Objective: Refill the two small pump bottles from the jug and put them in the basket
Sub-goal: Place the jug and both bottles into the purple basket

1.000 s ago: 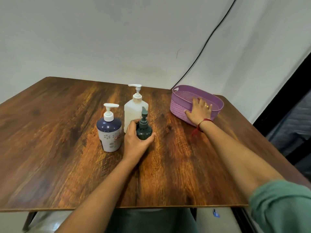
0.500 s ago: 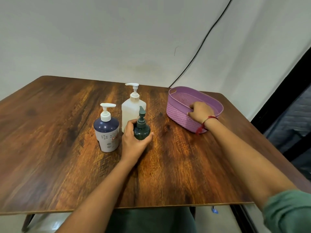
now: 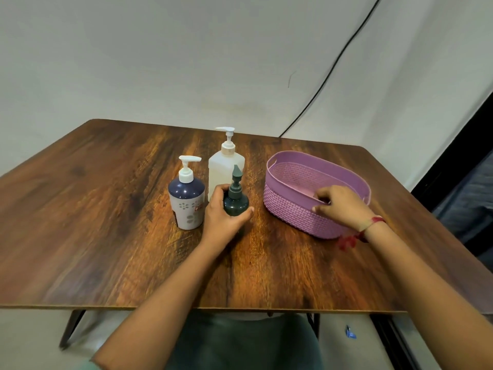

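Your left hand (image 3: pixel 222 220) wraps its fingers around the green pump bottle (image 3: pixel 235 198), upright on the desk (image 3: pixel 106 222) beside the white jug (image 3: pixel 225 166) and navy bottle (image 3: pixel 186 198). Your right hand (image 3: pixel 340 205) pinches the purple basket (image 3: pixel 293 209) near rim.

Bare forearms; red thread bracelet (image 3: pixel 369 228) on right wrist; green sleeve edge.

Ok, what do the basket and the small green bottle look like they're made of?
The purple basket looks like moulded matte plastic: its wall carries a regular woven pattern under a smooth rim. The small green pump bottle, in the left hand's grip, looks like glossy dark plastic with small highlights, though tinted glass can't be ruled out.
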